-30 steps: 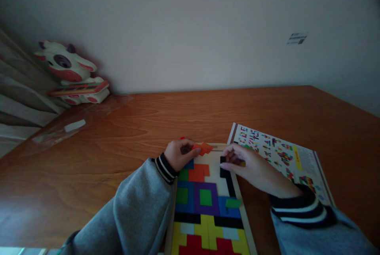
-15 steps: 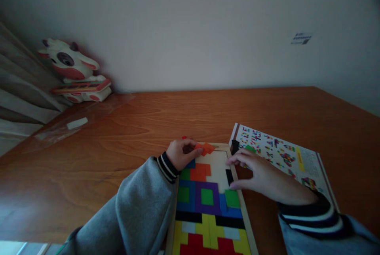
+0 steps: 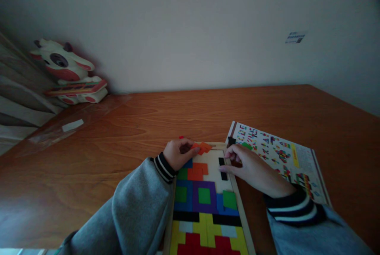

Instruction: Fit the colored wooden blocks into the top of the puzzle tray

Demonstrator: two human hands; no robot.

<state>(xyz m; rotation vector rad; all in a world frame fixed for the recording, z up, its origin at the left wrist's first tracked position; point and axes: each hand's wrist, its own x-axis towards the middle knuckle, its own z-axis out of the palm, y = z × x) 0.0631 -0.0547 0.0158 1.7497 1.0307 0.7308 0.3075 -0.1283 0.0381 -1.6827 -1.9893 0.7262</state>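
Observation:
A wooden tray (image 3: 244, 223) holds flat coloured pieces: red, yellow, black, purple, blue and green, with an orange piece (image 3: 197, 171) farther up. At the tray's far left corner, my left hand (image 3: 179, 153) pinches loose orange pieces (image 3: 203, 147) between thumb and fingers. My right hand (image 3: 245, 166) is over the tray's right edge, its thumb on a black strip (image 3: 222, 169) that lies upright on the bare upper part. The thumb covers the strip's middle. A green square (image 3: 229, 200) sits slightly tilted over blue pieces below.
A printed pattern sheet (image 3: 303, 162) lies right of the tray, with a black piece (image 3: 231, 141) and a green piece (image 3: 247, 145) at its near-left edge. A cow toy (image 3: 74, 73) and clear plastic wrap (image 3: 73, 125) are at the left. The wall stands behind the table.
My right hand has moved left and slightly up, and its fingers have drawn closer together. The black strip has shifted left and up, away from the tray's right edge. My left hand holds its pose.

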